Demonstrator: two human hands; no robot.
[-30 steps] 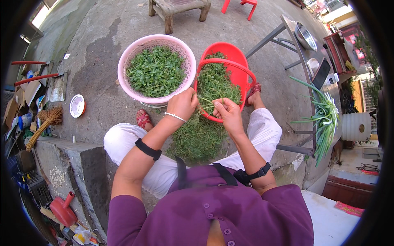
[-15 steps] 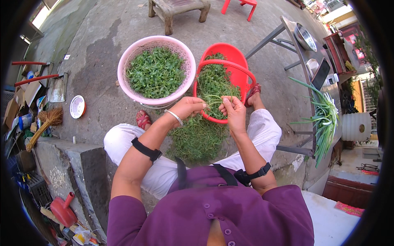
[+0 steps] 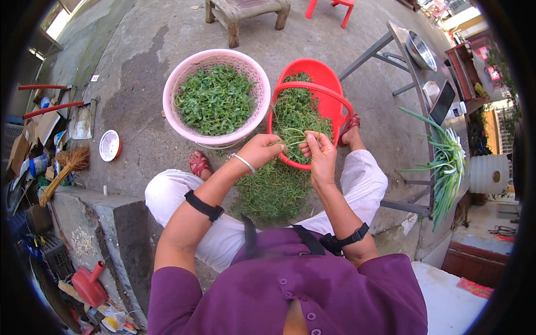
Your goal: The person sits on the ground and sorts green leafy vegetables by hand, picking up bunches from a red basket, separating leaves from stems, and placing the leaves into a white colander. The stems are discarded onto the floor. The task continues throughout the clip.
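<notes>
In front of me, my left hand (image 3: 261,151) and my right hand (image 3: 318,154) pinch thin green stems (image 3: 292,135) held stretched between them, over the near end of a red plastic basket (image 3: 324,97) of leafy greens (image 3: 296,108). Left of it stands a pink lattice basket (image 3: 182,68) full of picked-looking green leaves (image 3: 215,100). A loose heap of stemmy greens (image 3: 272,195) lies on the ground between my legs, below both hands.
A metal table (image 3: 407,75) on the right holds a steel bowl (image 3: 420,52) and green onions (image 3: 446,173). A wooden stool (image 3: 245,15), red stool (image 3: 329,10), small bowl (image 3: 110,145), straw broom (image 3: 71,163) and concrete ledge (image 3: 120,223) surround me.
My left hand has turned and moved lower, now level with my right hand, with stems between the two. The whole view has shifted slightly rightward.
</notes>
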